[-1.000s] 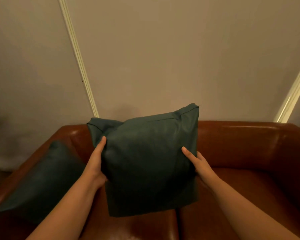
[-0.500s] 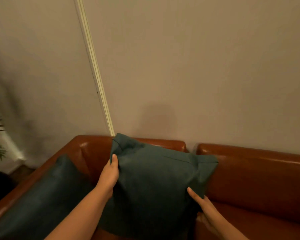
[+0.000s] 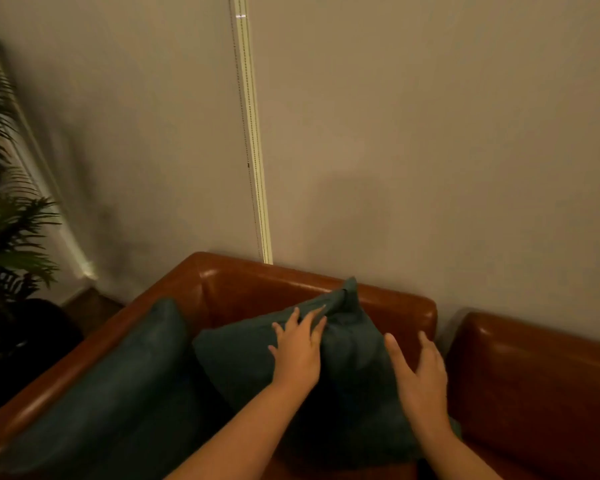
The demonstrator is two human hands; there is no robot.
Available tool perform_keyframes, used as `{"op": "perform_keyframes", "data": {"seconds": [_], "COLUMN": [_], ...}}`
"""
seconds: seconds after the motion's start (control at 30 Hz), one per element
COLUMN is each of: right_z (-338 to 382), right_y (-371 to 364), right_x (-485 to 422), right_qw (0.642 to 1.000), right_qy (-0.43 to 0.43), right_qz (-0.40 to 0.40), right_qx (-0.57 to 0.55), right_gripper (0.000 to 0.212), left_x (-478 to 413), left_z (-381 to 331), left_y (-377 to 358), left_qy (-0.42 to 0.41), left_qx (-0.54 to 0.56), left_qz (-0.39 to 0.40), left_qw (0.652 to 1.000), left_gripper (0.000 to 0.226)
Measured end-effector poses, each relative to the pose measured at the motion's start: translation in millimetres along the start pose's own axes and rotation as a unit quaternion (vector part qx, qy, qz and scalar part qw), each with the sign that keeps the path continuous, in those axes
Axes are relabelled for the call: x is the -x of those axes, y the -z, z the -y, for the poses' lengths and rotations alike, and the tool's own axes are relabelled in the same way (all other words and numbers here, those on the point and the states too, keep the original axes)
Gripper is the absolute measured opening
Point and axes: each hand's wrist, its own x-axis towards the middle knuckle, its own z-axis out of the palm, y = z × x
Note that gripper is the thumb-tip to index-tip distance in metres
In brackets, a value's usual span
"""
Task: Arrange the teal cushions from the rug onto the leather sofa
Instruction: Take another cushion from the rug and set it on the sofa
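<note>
A teal cushion [image 3: 354,355] leans against the backrest of the brown leather sofa [image 3: 257,282], its top corner crumpled. My left hand [image 3: 300,348] lies flat on the cushion's front with fingers spread, near that top corner. My right hand [image 3: 420,375] rests open on the cushion's right edge, fingers apart and pointing at the backrest. A second teal cushion [image 3: 118,386] stands against the sofa's left armrest, just left of the first one. The rug is out of view.
A potted palm [image 3: 7,230] stands on the floor left of the sofa. A beige wall with a white vertical trim strip [image 3: 253,150] rises behind. A second backrest section [image 3: 534,351] runs on to the right.
The cushion went from held upright in both hands to leaning on the backrest. Both hands have let go of its edges and now press flat on it. The view swung left and down.
</note>
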Motion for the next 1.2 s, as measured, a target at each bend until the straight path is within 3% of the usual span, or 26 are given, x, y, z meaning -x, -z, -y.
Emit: {"op": "perform_keyframes", "data": {"seconds": [0.07,0.13,0.2,0.27,0.33,0.47,0.53,0.63,0.73,0.83,0.9,0.97,1.07,1.2], "right_z": [37.1,67.3,82.9,82.6,76.3,67.1,65.4,61.7,51.8,36.5,23.1,9.8,-2.6,-13.3], "right_y": [-27.1,-56.7,-83.5,-105.3,-123.5,-138.3,-138.6,-133.2,-123.1,-114.7,-111.4,-110.1,-107.9,-100.7], "right_x": [-9.0,-23.7,-42.7,-59.0,-69.4,-76.3,-81.2,-85.9,-84.7,-84.1,-85.4,-87.8,-95.6,-114.9], "right_qw": [0.994,0.991,0.989,0.987,0.983,0.977,0.976,0.982,0.972,0.956,0.951,0.957,0.964,0.966], "right_qy": [0.04,-0.001,-0.098,-0.152,-0.184,-0.199,-0.203,-0.158,-0.106,-0.09,-0.09,-0.091,-0.073,-0.02], "right_qz": [0.093,0.126,0.102,0.044,-0.006,-0.056,-0.06,-0.045,-0.021,-0.037,-0.053,-0.065,-0.094,-0.12], "right_qx": [-0.038,-0.038,-0.037,0.004,0.016,0.049,0.043,0.099,0.209,0.278,0.289,0.269,0.239,0.226], "right_gripper": [0.108,0.116,0.102,0.065,0.041,0.035,0.035,0.036,0.037,0.037,0.039,0.04,0.039,0.037], "left_x": [-9.5,-21.9,-33.9,-43.9,-53.2,-70.6,-79.8,-102.1,-132.3,-159.0,-173.4,-180.7,-186.5,-197.9], "left_z": [8.5,16.2,24.4,35.9,50.8,82.5,109.1,174.8,234.2,269.6,283.5,285.7,277.3,240.2], "left_y": [-3.3,-5.5,-6.5,-9.0,-11.0,-14.0,-11.5,-1.0,17.3,21.7,17.0,11.9,5.3,2.7], "left_qy": [-0.016,-0.031,-0.039,-0.044,-0.041,-0.083,-0.122,-0.026,0.098,0.128,0.148,0.207,0.232,0.149], "left_qx": [-0.048,-0.083,-0.128,-0.155,-0.163,-0.133,-0.133,-0.179,-0.241,-0.257,-0.199,-0.075,0.023,0.025], "left_qz": [0.026,0.05,0.091,0.133,0.167,0.226,0.233,0.183,0.197,0.228,0.244,0.182,0.065,0.0], "left_qw": [0.998,0.995,0.987,0.978,0.972,0.961,0.956,0.966,0.945,0.93,0.937,0.958,0.97,0.988], "left_gripper": [0.043,0.04,0.039,0.04,0.042,0.068,0.063,0.063,0.062,0.056,0.055,0.051,0.035,0.039]}}
